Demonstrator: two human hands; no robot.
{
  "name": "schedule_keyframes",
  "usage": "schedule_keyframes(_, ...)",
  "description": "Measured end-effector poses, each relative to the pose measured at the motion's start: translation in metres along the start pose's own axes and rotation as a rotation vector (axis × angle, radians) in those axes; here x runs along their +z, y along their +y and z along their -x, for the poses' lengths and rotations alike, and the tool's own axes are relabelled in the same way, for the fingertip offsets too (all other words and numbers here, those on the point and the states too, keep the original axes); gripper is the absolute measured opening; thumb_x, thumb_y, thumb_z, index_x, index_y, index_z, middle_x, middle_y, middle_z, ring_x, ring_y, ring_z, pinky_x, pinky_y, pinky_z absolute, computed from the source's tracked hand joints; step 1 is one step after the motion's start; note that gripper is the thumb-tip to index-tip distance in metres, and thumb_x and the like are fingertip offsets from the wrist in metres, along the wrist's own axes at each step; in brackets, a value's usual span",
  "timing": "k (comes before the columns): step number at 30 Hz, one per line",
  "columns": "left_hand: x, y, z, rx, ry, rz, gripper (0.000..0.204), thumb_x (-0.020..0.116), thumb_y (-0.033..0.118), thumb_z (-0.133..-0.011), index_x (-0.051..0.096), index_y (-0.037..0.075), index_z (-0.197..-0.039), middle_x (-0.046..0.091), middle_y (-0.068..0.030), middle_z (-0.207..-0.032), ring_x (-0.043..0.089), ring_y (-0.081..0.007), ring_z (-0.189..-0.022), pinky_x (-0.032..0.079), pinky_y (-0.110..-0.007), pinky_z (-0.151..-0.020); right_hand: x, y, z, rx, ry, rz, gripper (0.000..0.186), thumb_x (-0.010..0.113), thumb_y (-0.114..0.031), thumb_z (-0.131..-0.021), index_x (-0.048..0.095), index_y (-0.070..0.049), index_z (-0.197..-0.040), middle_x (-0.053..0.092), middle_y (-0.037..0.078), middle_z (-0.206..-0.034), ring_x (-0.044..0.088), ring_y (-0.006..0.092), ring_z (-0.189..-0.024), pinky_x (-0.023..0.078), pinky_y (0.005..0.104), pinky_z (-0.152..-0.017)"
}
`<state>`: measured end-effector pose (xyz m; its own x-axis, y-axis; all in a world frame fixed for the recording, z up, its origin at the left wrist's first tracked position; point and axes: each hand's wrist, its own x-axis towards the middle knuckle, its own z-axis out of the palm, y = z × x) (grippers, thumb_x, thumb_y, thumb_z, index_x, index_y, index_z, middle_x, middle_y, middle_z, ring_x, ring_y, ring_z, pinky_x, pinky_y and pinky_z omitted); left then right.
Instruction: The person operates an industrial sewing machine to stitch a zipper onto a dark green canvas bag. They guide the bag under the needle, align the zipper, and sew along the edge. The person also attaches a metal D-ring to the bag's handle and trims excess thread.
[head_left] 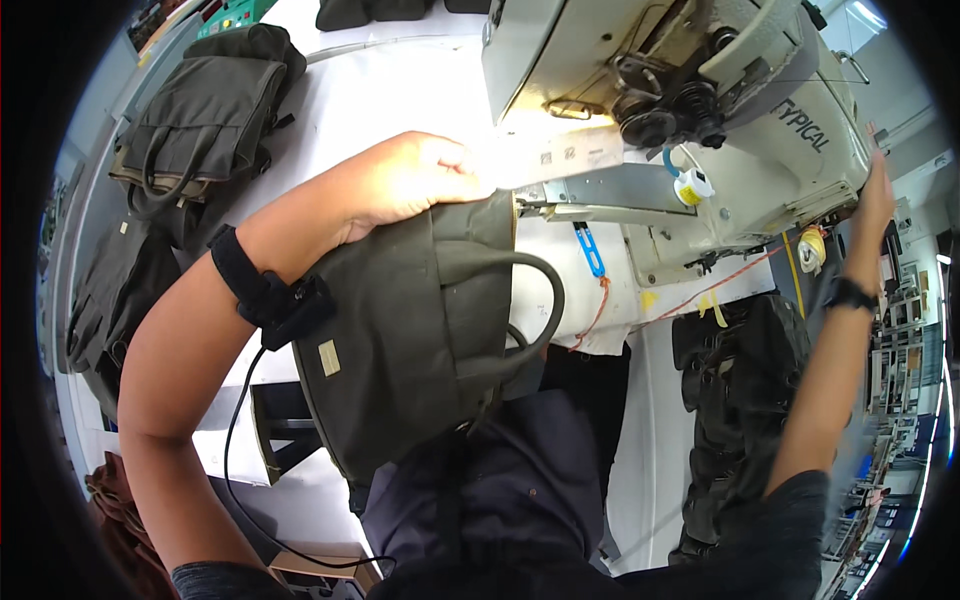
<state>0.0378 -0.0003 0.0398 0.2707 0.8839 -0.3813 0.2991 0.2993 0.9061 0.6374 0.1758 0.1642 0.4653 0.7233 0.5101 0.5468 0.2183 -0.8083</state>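
Observation:
With curled fingers, my left hand [420,185] grips the top edge of an olive canvas bag [390,350], just left of the sewing machine's work arm [620,200]; bright lamplight washes out the fingertips. The bag has looped handles and a small pale patch, and hangs over the table's near edge toward my lap. My right hand [871,190] reaches up at the machine's right end, by the handwheel, its fingers stretched out along it and partly hidden. The machine head [760,130] rises above the work arm.
More olive bags [200,120] lie on the white table [390,75] at left, others [740,390] are piled at right below the machine. A blue tool [588,250] on a red cord, a white spool-like container [693,186] and a black cable [235,420] are nearby.

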Motion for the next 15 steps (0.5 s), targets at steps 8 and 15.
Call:
schedule_keyframes(8, 0.009, 0.006, 0.002, 0.081, 0.012, -0.069, 0.034, 0.073, 0.021, -0.103, 0.074, 0.002, -0.130, 0.075, -0.0048, -0.122, 0.065, -0.0114, -0.109, 0.051, -0.028, -0.098, -0.043, 0.031, -0.006, -0.148, 0.024, 0.057, 0.055, 0.057, -0.051, -0.108, 0.079, 0.000, -0.113, 0.076, 0.007, -0.108, 0.068, 0.0147, -0.098, 0.052, 0.0304, -0.088)
schedule_keyframes(15, 0.013, -0.002, 0.001, 0.248, 0.074, 0.003, 0.033, 0.074, 0.020, -0.102, 0.074, 0.001, -0.129, 0.075, -0.0039, -0.119, 0.066, -0.0110, -0.107, 0.051, -0.028, -0.098, -0.019, -0.001, -0.029, -0.087, 0.057, -0.089, 0.046, 0.071, -0.040, -0.102, 0.076, 0.002, -0.121, 0.076, 0.006, -0.108, 0.068, 0.0135, -0.093, 0.053, 0.0292, -0.085)
